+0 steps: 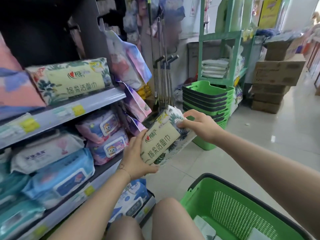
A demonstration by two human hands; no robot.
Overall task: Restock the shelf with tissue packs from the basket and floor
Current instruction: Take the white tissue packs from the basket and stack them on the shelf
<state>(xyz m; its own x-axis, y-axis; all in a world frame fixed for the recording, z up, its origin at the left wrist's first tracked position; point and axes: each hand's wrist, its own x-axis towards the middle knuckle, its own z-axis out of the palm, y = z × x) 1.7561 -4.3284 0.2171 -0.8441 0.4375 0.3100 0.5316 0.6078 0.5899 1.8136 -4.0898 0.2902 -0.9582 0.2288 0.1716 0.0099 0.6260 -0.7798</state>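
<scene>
While you face the shelf (103, 98), its upper board carries one leaf-printed tissue pack (72, 80) lying lengthwise, and wet-wipe packs (58, 175) crowd the boards below. Your green basket (199, 205) sits on the tiled floor (259, 135) just beside your right knee, with pale packs showing at its bottom. A stack of green baskets (206, 99) stands farther back, near the mop handles (164, 80). Between shelf and basket you hold a second tissue pack (162, 142) tilted in the air. Your left hand (136, 156) curls round its lower end. Your right hand (199, 125) grips its upper edge.
</scene>
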